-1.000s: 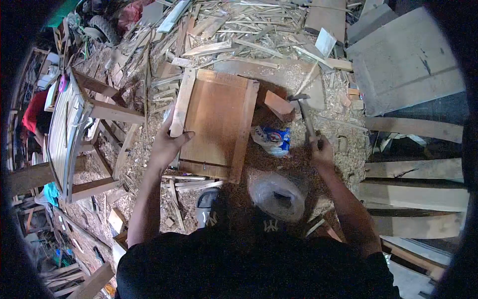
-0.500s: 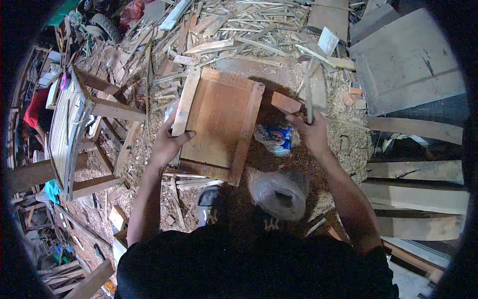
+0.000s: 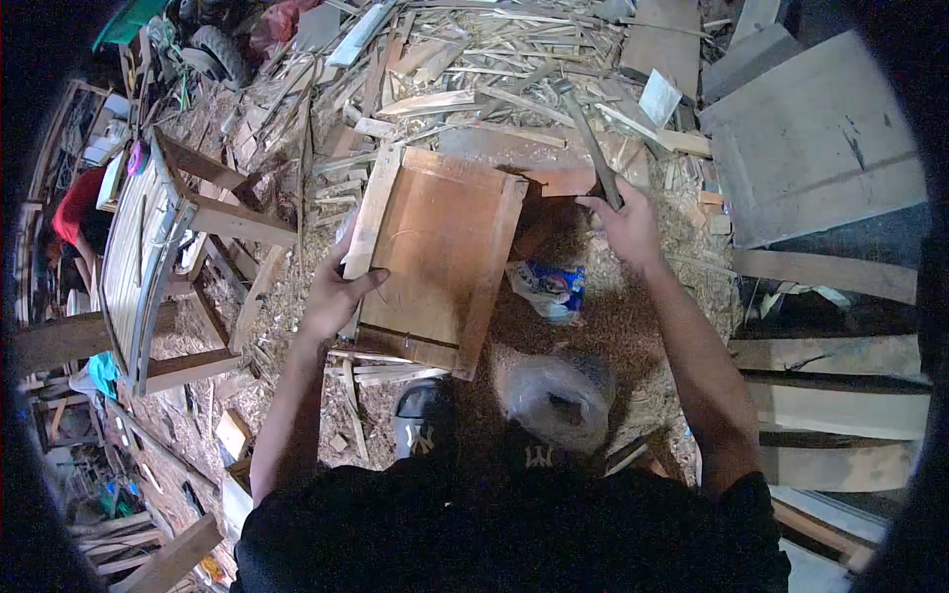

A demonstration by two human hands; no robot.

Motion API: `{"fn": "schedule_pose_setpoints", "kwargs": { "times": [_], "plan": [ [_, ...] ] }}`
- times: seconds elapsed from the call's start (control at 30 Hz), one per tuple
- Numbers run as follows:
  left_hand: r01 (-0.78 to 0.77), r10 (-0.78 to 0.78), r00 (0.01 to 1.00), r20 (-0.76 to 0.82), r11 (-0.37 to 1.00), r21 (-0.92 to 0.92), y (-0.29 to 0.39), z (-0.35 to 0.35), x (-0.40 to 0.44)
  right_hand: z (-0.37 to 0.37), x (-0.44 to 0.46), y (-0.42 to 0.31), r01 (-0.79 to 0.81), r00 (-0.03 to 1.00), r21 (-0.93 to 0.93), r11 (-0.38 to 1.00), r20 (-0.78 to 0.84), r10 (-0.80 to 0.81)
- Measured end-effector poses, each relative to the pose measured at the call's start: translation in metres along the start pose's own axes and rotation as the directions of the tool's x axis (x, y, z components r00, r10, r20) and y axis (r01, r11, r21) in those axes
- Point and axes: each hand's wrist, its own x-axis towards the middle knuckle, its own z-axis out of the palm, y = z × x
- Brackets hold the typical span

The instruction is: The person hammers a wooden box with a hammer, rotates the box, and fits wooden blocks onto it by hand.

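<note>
A shallow brown wooden box like a drawer (image 3: 435, 257) stands tilted in front of me, with a pale wood strip (image 3: 375, 217) along its left side. My left hand (image 3: 338, 292) grips that left side, thumb over the strip's lower end. In my right hand (image 3: 631, 229) is a hammer (image 3: 591, 146), its handle slanting up and its head pointing away to the upper left. A reddish wood block (image 3: 570, 182) lies between the box's upper right corner and my right hand; whether my fingers touch it, I cannot tell.
Below the right hand lies a blue and white packet (image 3: 556, 289), and nearer me a clear plastic bag (image 3: 561, 400). A wooden stool-like frame (image 3: 148, 267) stands left, with a person in red (image 3: 77, 212) behind it. Grey panels (image 3: 816, 138) lean right; scrap wood (image 3: 494, 49) covers the far ground.
The hammer has swung from nearly upright to slanting up-left, and my right hand has moved slightly up and right. The block now sits closer to the box. My left hand keeps its grip.
</note>
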Motion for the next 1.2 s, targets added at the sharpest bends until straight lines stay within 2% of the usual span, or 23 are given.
{"fn": "schedule_pose_setpoints", "kwargs": {
  "times": [0.03, 0.07, 0.17, 0.23, 0.27, 0.33, 0.5, 0.57, 0.6, 0.67, 0.7, 0.73, 0.8, 0.87, 0.93, 0.97, 1.0, 1.07, 1.2],
  "plan": [
    [-0.017, 0.017, 1.000, 0.012, 1.000, -0.020, 0.001, 0.001, 0.002, -0.001, 0.007, 0.006, -0.089, 0.995, 0.039, 0.995, 0.054, 0.087],
    [-0.013, 0.014, 1.000, 0.010, 1.000, -0.023, 0.002, 0.002, 0.002, -0.005, 0.012, 0.010, -0.090, 0.994, 0.037, 0.995, 0.058, 0.088],
    [-0.045, 0.046, 0.999, -0.009, 0.996, 0.077, 0.000, 0.003, 0.003, -0.012, 0.026, 0.020, -0.007, 0.994, -0.055, 0.998, 0.110, 0.013],
    [-0.044, 0.045, 0.999, -0.016, 0.997, 0.059, -0.001, 0.004, 0.002, -0.009, 0.035, 0.046, -0.016, 0.996, 0.182, 0.983, 0.084, 0.001],
    [-0.041, 0.042, 0.999, -0.018, 0.997, 0.060, 0.001, 0.005, 0.003, -0.012, 0.038, 0.054, -0.018, 0.996, 0.184, 0.983, 0.087, 0.002],
    [-0.019, 0.020, 1.000, -0.018, 1.000, 0.009, 0.007, 0.007, 0.002, -0.013, 0.041, 0.057, -0.022, 0.997, -0.090, 0.996, 0.069, 0.028],
    [-0.047, 0.047, 0.999, 0.006, 0.999, -0.018, -0.004, 0.002, 0.003, -0.011, 0.038, 0.048, 0.050, 0.998, -0.175, 0.983, 0.045, -0.043],
    [-0.053, 0.053, 0.999, 0.010, 0.997, -0.057, -0.008, 0.000, 0.003, -0.007, 0.032, 0.051, -0.179, 0.977, -0.154, 0.972, 0.086, 0.194],
    [-0.027, 0.027, 1.000, -0.010, 0.999, -0.018, -0.010, -0.003, 0.005, -0.004, 0.026, 0.051, -0.179, 0.977, -0.153, 0.972, 0.086, 0.193],
    [-0.003, 0.003, 0.999, -0.033, 1.000, 0.018, -0.010, -0.005, 0.005, 0.005, 0.008, 0.051, -0.082, 0.997, 0.117, 0.990, 0.023, 0.079],
    [0.016, -0.016, 0.999, -0.034, 1.000, -0.009, -0.008, -0.005, 0.003, 0.006, 0.001, 0.055, -0.078, 0.997, 0.011, 0.997, 0.012, 0.078],
    [0.034, -0.036, 0.999, -0.035, 0.999, -0.034, -0.006, -0.005, 0.003, 0.010, -0.006, 0.056, -0.072, 0.997, 0.009, 0.997, 0.011, 0.072],
    [-0.012, 0.011, 1.000, -0.028, 1.000, -0.029, -0.001, -0.004, 0.003, 0.017, -0.019, 0.055, -0.161, 0.987, 0.113, 0.981, 0.048, 0.156],
    [-0.050, 0.050, 0.999, -0.016, 0.998, -0.022, 0.006, -0.002, 0.002, 0.023, -0.036, 0.049, -0.133, 0.990, 0.160, 0.978, 0.063, 0.124],
    [0.106, -0.106, 0.994, -0.009, 0.993, 0.058, 0.014, -0.002, 0.001, 0.031, -0.048, 0.044, -0.169, 0.984, 0.056, 0.984, 0.064, 0.165],
    [0.104, -0.103, 0.995, -0.008, 0.993, 0.057, 0.011, -0.001, 0.001, 0.032, -0.052, 0.041, -0.298, 0.954, 0.274, 0.914, 0.125, 0.274],
    [0.050, -0.050, 0.999, -0.003, 0.998, 0.033, 0.006, 0.000, 0.003, 0.033, -0.053, 0.042, -0.294, 0.955, 0.274, 0.916, 0.124, 0.269],
    [-0.004, 0.004, 1.000, 0.002, 1.000, 0.010, 0.000, -0.001, 0.003, 0.037, -0.056, 0.047, -0.170, 0.985, 0.247, 0.954, 0.015, 0.171],
    [-0.027, 0.024, 1.000, 0.019, 0.985, 0.172, -0.009, 0.002, 0.005, 0.034, -0.050, 0.056, -0.226, 0.974, 0.326, 0.918, 0.064, 0.217]
  ]
}}
